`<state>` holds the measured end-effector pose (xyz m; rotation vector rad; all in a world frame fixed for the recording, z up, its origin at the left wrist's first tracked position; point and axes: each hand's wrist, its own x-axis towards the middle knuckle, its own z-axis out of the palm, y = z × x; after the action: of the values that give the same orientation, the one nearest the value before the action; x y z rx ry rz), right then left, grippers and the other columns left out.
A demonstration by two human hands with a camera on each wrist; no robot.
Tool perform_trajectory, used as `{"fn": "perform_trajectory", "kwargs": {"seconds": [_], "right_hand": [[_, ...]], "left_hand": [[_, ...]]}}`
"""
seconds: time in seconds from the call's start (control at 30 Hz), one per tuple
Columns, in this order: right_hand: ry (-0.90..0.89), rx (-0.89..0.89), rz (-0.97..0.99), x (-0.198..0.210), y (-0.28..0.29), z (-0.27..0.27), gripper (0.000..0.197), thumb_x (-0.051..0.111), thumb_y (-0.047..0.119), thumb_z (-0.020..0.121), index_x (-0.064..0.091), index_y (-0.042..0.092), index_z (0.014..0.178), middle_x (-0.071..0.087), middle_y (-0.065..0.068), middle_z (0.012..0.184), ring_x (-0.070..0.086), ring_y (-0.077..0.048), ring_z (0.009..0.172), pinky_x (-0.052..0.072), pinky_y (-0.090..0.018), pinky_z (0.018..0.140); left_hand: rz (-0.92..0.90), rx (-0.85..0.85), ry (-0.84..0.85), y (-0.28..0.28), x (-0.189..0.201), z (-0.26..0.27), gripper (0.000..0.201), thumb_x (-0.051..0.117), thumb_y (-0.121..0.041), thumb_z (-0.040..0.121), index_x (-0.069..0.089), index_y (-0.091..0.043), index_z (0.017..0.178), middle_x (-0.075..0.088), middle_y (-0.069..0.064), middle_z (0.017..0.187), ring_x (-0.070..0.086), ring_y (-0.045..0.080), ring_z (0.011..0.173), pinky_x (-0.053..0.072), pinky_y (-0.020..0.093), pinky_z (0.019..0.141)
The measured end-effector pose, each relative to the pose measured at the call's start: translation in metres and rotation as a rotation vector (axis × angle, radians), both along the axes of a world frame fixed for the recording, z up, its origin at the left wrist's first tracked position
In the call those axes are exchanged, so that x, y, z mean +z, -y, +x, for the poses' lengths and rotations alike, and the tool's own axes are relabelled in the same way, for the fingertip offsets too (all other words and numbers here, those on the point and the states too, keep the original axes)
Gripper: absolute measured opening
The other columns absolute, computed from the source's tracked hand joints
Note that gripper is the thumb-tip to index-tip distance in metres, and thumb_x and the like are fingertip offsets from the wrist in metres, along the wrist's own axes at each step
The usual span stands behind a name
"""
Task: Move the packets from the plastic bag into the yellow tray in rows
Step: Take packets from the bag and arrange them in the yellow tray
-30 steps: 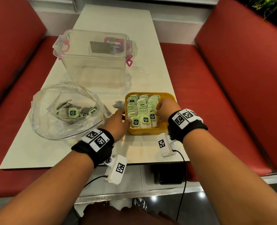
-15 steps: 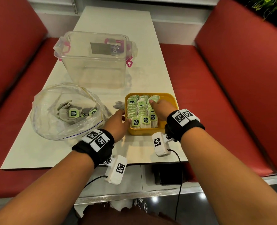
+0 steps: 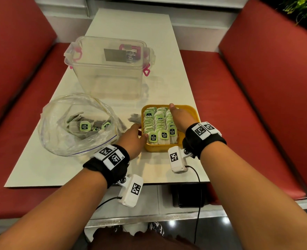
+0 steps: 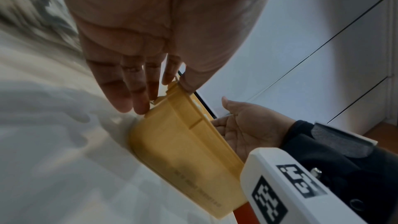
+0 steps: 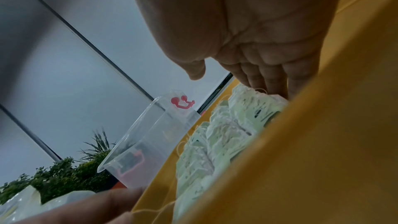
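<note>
The yellow tray (image 3: 191, 110) stands near the table's front edge, with green-labelled tea packets (image 3: 153, 123) standing in three rows inside. My left hand (image 3: 140, 131) holds the tray's near left corner, thumb on the rim and straight fingers (image 4: 137, 101) against the outer wall (image 4: 183, 151). The right hand (image 3: 176, 114) lies flat over the right row, its straight fingers (image 5: 269, 77) pressing on the packets (image 5: 226, 134) and reaching the far rim. To the left sits the open plastic bag (image 3: 62, 141) with several packets (image 3: 85, 126) in it.
A clear lidded container (image 3: 109, 69) with pink clips stands behind the tray and bag. One loose packet (image 3: 135, 118) lies on the table (image 3: 41, 168) by the tray's left side. Red bench seats (image 3: 230, 105) flank the table.
My right hand has slid left from the tray's right rim onto the right row of packets and stretched out to the far rim. The left hand has stayed at the tray's corner.
</note>
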<state>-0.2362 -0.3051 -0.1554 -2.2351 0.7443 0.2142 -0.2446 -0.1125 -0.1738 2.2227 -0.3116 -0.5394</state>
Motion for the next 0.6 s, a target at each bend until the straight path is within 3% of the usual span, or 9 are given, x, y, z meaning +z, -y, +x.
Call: {"fn": "perform_trajectory", "kwargs": {"seconds": [0.1,0.17,0.3,0.43,0.6], "right_hand": [[0.008,0.014,-0.006,0.0,0.001,-0.001,0.071,0.018,0.056,0.1,0.057,0.001,0.123,0.061,-0.017,0.115,0.057,-0.031,0.102,0.042,-0.035,0.087],[0.026,0.009,-0.001,0.0,0.004,-0.003,0.07,0.021,0.057,0.099,0.053,0.002,0.129,0.059,-0.017,0.125,0.055,-0.031,0.112,0.04,-0.035,0.091],[0.129,0.017,-0.125,0.012,0.004,-0.011,0.063,0.035,0.054,0.098,0.041,0.008,0.14,0.05,-0.013,0.139,0.048,-0.03,0.126,0.038,-0.036,0.098],[0.336,0.057,-0.263,0.037,-0.015,-0.013,0.052,0.046,0.05,0.094,0.048,0.015,0.133,0.056,-0.009,0.129,0.054,-0.026,0.117,0.043,-0.037,0.095],[0.591,0.311,-0.213,0.064,-0.078,-0.001,0.033,0.053,0.037,0.095,0.06,0.015,0.118,0.065,-0.001,0.11,0.059,-0.015,0.1,0.045,-0.029,0.087]], "left_hand": [[0.015,-0.012,0.006,0.0,-0.001,0.001,0.041,0.049,-0.03,0.098,0.043,-0.014,0.135,0.059,0.007,0.127,0.058,0.027,0.11,0.049,0.045,0.093],[0.043,-0.017,0.033,-0.001,0.002,0.0,0.043,0.051,-0.031,0.098,0.043,-0.014,0.137,0.054,0.01,0.132,0.056,0.028,0.114,0.045,0.043,0.098],[0.143,-0.104,0.261,-0.001,0.022,-0.008,0.048,0.048,-0.034,0.098,0.039,-0.009,0.139,0.046,0.015,0.134,0.045,0.03,0.123,0.036,0.036,0.101],[0.045,-0.124,0.495,-0.012,0.057,-0.014,0.04,0.051,-0.034,0.097,0.052,-0.012,0.131,0.051,0.01,0.124,0.052,0.027,0.111,0.04,0.036,0.095],[0.032,0.049,0.739,-0.056,0.081,0.0,0.024,0.057,-0.031,0.093,0.067,-0.016,0.109,0.052,0.007,0.102,0.053,0.027,0.096,0.042,0.036,0.085]]}}
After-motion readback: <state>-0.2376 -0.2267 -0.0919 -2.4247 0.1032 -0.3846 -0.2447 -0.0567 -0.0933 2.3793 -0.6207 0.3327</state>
